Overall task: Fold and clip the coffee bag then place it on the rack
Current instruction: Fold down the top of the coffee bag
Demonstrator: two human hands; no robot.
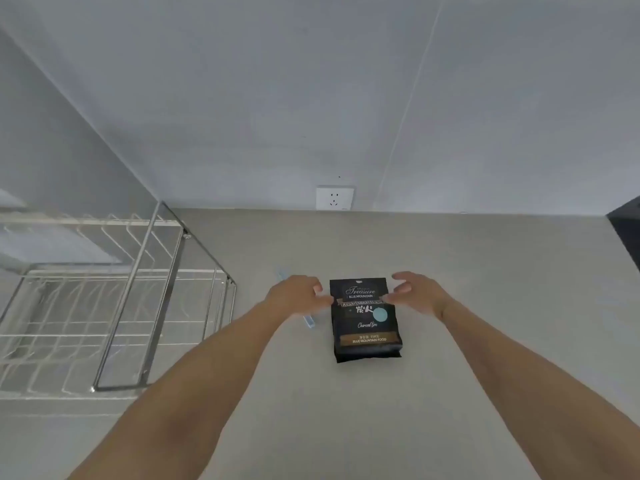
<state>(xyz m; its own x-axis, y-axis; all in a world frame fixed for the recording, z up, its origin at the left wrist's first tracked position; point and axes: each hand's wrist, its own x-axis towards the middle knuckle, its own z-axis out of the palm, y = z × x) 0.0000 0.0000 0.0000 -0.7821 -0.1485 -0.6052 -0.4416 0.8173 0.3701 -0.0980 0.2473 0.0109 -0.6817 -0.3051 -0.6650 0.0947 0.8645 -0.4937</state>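
A black coffee bag (365,323) with gold and white lettering lies flat on the grey counter, its top edge toward the wall. My left hand (298,294) hovers at the bag's upper left edge with fingers spread and curled, its fingertips near the bag's side. My right hand (417,292) mirrors it at the upper right edge, fingers apart, holding nothing. A pale blue clip (309,321) lies on the counter just left of the bag, mostly hidden under my left hand. The wire rack (114,299) stands at the left.
The grey counter (485,306) runs to a grey wall with a white socket (335,198) straight behind the bag. A dark object (627,230) sits at the far right edge. The rack's metal frame rises at the counter's left side.
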